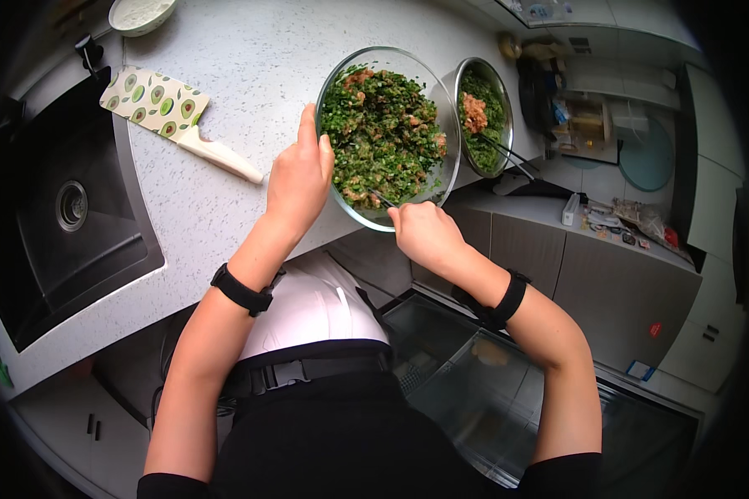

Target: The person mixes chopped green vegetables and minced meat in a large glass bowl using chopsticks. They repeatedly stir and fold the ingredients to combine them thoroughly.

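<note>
A glass bowl of chopped greens mixed with minced meat sits at the counter's front edge. My left hand grips the bowl's left rim, fingers on the outside. At the near rim, my right hand is closed round a thin utensil whose shaft dips into the mixture; its tip is hidden. Just right of the glass bowl stands a metal bowl with greens, a lump of pinkish mince and dark chopsticks or similar thin utensils leaning in it.
A cleaver with an avocado-patterned blade and a pale handle lies on the speckled counter, left of my left hand. Beyond it is a white bowl of white powder. The black sink is at far left. Grey cabinets stand right.
</note>
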`<move>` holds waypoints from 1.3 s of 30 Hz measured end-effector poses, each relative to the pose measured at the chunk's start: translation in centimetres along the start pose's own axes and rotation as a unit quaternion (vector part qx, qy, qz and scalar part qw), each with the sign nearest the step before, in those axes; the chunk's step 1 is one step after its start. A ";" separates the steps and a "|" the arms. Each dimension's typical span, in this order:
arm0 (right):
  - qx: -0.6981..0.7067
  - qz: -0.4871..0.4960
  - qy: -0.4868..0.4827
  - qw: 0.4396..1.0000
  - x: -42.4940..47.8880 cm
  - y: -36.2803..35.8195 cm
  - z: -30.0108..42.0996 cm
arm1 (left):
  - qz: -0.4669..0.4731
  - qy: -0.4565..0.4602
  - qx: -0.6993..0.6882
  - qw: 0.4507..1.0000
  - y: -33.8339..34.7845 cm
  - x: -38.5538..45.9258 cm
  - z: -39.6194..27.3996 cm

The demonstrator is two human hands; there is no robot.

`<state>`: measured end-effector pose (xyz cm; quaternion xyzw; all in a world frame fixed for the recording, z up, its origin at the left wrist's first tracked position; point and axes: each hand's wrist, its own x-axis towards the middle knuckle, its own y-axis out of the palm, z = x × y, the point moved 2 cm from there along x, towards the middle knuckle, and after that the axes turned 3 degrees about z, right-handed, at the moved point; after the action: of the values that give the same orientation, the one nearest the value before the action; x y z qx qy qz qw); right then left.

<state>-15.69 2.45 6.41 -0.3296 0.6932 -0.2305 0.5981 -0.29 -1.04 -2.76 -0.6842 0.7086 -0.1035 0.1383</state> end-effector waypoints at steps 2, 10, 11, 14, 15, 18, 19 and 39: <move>-0.048 0.007 0.052 0.997 0.2 0.3 -3.7 | 0.000 0.008 0.001 1.000 0.4 -0.1 0.1; 0.027 -0.044 -0.036 0.998 2.4 -1.5 1.6 | 0.026 -0.024 -0.024 0.999 0.2 -0.2 0.0; 0.012 -0.010 -0.025 1.000 0.8 -0.9 1.4 | 0.023 -0.026 -0.024 0.999 0.0 -0.2 0.0; -0.053 0.006 0.033 0.998 0.2 0.1 -3.8 | 0.033 -0.027 -0.022 0.999 0.2 -0.2 -0.4; -0.073 -0.013 0.057 0.996 1.1 -0.5 -5.7 | 0.035 -0.025 -0.023 0.999 0.4 -0.3 -0.5; -0.052 -0.074 0.054 0.994 4.6 -2.7 -6.4 | 0.030 -0.021 -0.023 0.999 0.9 0.0 -0.6; -0.040 -0.094 0.021 0.994 5.2 -3.2 -4.9 | 0.026 -0.023 -0.024 0.999 0.9 -0.1 -0.5; 0.478 -0.408 -0.374 0.682 4.7 -3.5 -5.3 | 0.040 -0.131 -0.056 0.989 0.3 -0.5 -1.8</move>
<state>-20.59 -3.77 6.73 -0.3074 0.0046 -0.6096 0.7307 -1.21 -0.64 -1.12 -0.6695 0.7158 0.0328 0.1958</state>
